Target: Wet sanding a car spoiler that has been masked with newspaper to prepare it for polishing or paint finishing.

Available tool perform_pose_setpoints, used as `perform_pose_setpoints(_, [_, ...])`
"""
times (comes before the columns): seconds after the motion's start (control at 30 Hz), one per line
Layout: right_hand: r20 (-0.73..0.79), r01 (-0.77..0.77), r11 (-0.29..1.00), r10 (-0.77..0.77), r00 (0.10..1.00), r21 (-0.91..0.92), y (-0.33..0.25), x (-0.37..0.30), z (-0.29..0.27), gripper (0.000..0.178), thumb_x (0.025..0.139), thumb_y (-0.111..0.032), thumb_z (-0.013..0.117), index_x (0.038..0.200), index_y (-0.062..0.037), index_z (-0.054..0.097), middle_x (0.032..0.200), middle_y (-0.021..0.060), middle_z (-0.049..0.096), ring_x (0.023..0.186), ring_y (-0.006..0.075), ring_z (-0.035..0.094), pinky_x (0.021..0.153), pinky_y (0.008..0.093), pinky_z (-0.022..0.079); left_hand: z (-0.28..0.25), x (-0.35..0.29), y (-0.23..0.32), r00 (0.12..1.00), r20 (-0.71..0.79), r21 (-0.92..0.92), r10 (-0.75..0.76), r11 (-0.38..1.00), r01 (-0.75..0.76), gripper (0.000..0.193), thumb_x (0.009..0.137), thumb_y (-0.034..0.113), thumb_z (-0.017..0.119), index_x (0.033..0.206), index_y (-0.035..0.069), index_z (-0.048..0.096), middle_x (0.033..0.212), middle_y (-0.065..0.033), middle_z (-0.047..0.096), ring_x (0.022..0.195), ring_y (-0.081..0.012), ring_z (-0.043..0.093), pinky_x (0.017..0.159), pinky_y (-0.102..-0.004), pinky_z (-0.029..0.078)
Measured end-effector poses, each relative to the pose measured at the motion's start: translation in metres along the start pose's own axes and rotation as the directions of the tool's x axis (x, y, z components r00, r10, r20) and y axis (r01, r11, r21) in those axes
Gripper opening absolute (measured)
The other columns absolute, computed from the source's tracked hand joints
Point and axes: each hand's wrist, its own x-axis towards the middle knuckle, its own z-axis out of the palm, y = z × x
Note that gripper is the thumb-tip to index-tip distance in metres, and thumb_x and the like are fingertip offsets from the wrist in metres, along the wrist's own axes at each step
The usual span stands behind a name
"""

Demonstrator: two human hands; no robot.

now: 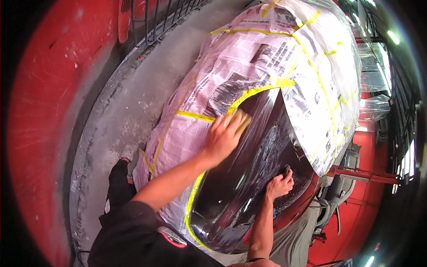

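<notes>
A glossy black car body panel (262, 138), wet and streaked with whitish residue, curves in front of me. Newspaper sheets (249, 58) and yellow masking tape (251, 92) border it. My left hand (226, 135) lies near the panel's upper left taped edge, its fingers pressing a yellowish pad (243, 123) on the surface; whether it is a sponge or a folded cloth I cannot tell. Lower and to the right, my right hand (279, 185) pinches a small dark block (287, 170) against the streaked area. Part of that block is hidden by the fingers.
A red wall (49, 89) and a dusty grey floor (120, 102) run along the left. A dark metal rack (155, 20) stands at the upper left. On the right are a red metal bar (369, 174), a grey draped cover (296, 238) and hanging clear plastic (374, 107).
</notes>
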Motion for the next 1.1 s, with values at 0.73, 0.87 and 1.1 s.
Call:
perform_pose_setpoints(0.73, [-0.272,0.682,0.609,-0.631,0.726,0.406,-0.129,0.039,-0.048,0.066,0.071,0.006,0.051,0.133,-0.013,0.064,0.12,0.0157,0.059,0.109,0.0365,0.057,0.098,0.0456,0.042,-0.126,-0.128,-0.038,0.959,0.249,-0.129,-0.138,0.976,0.174,0.05,0.074,0.003,0.074,0.123,0.01,0.069,0.125,-0.0147,0.066,0.106,-0.0339,0.064,0.091,-0.0423,0.052])
perform_pose_setpoints(0.87, [-0.072,0.858,0.459,-0.871,0.486,0.231,-0.248,0.087,-0.057,0.06,0.081,-0.009,0.058,0.137,-0.0287,0.06,0.121,0.016,0.059,0.117,0.036,0.054,0.101,0.051,0.039,-0.177,-0.143,-0.091,0.93,0.277,0.028,-0.243,0.969,0.245,0.046,0.077,0.003,0.074,0.122,0.006,0.069,0.122,-0.017,0.067,0.104,-0.0352,0.064,0.092,-0.0429,0.052])
perform_pose_setpoints(1.1, [0.094,0.846,0.533,-0.843,0.529,0.016,-0.261,0.055,-0.048,0.042,0.081,-0.014,0.061,0.118,-0.0309,0.07,0.118,0.0025,0.061,0.113,0.0287,0.055,0.089,0.0496,0.043,-0.21,-0.148,-0.114,0.908,0.151,0.114,-0.392,0.919,0.378,0.043,0.08,0.003,0.073,0.123,0.002,0.069,0.125,-0.0194,0.067,0.107,-0.0366,0.064,0.093,-0.0411,0.051])
